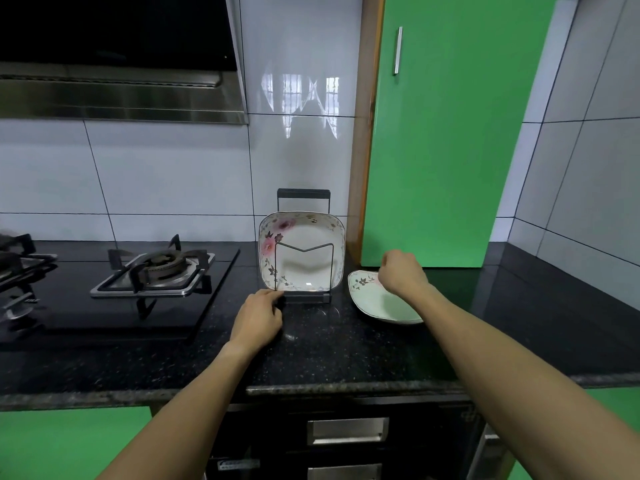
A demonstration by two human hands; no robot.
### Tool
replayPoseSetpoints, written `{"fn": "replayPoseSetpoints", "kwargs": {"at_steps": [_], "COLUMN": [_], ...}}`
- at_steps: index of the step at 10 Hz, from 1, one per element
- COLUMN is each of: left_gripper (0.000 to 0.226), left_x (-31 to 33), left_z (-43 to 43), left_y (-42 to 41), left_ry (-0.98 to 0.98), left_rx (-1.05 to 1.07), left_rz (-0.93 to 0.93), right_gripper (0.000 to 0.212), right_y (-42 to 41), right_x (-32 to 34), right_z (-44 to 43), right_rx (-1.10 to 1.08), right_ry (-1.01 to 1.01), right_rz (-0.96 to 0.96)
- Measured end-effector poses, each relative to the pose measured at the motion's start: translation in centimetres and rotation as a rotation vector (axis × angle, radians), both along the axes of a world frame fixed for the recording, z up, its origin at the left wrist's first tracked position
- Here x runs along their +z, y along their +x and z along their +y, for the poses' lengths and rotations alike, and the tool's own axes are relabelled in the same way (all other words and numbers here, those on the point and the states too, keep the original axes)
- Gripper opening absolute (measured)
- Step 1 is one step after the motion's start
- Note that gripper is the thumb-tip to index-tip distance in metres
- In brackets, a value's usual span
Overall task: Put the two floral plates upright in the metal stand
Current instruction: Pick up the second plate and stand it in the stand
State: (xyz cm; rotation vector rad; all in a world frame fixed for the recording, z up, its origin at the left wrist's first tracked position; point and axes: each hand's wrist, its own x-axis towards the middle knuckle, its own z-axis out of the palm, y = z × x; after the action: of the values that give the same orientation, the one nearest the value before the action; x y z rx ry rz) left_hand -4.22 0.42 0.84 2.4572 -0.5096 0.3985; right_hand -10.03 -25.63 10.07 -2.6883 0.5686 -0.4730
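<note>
Plates number two, both floral. One floral plate (302, 251) already stands upright in the metal stand (304, 296) at the back of the black counter (311, 351). The second plate (377, 303) lies flat just right of the stand, so the job looks about half done. The left hand (258, 315) rests at the stand's front left corner, fingers curled against its base. The right hand (401, 273) hovers over the flat plate, fingers curled; whether it grips the rim cannot be told.

Bare counter (311, 344) before the metal stand (304, 296)
</note>
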Motion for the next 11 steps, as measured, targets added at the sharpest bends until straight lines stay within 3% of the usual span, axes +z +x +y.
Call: {"fn": "replayPoseSetpoints", "kwargs": {"at_steps": [2, 6, 9, 10, 11], "left_gripper": [0.046, 0.047, 0.046, 0.046, 0.046], "left_x": [-0.2, -0.4, -0.8, -0.8, -0.8], "left_z": [0.0, 0.0, 0.1, 0.1, 0.1], "left_y": [0.2, 0.6, 0.9, 1.0, 1.0], "left_ry": [0.01, 0.022, 0.005, 0.006, -0.006], "left_rx": [-0.003, 0.005, 0.006, 0.007, 0.008], "left_rz": [0.001, 0.002, -0.01, -0.007, -0.01], "right_gripper": [0.006, 0.035, 0.017, 0.005, 0.01], "right_y": [-1.3, -2.2, -2.1, -2.2, -2.2], "right_x": [-1.3, -2.6, -2.5, -2.1, -1.6], "right_z": [-2.9, -6.5, -7.6, -8.0, -8.2], "right_rx": [-0.109, -0.275, -0.314, -0.323, -0.344], "right_ry": [-0.152, 0.29, 0.431, 0.47, 0.525], "right_rz": [0.151, 0.167, 0.224, 0.346, 0.443]}}
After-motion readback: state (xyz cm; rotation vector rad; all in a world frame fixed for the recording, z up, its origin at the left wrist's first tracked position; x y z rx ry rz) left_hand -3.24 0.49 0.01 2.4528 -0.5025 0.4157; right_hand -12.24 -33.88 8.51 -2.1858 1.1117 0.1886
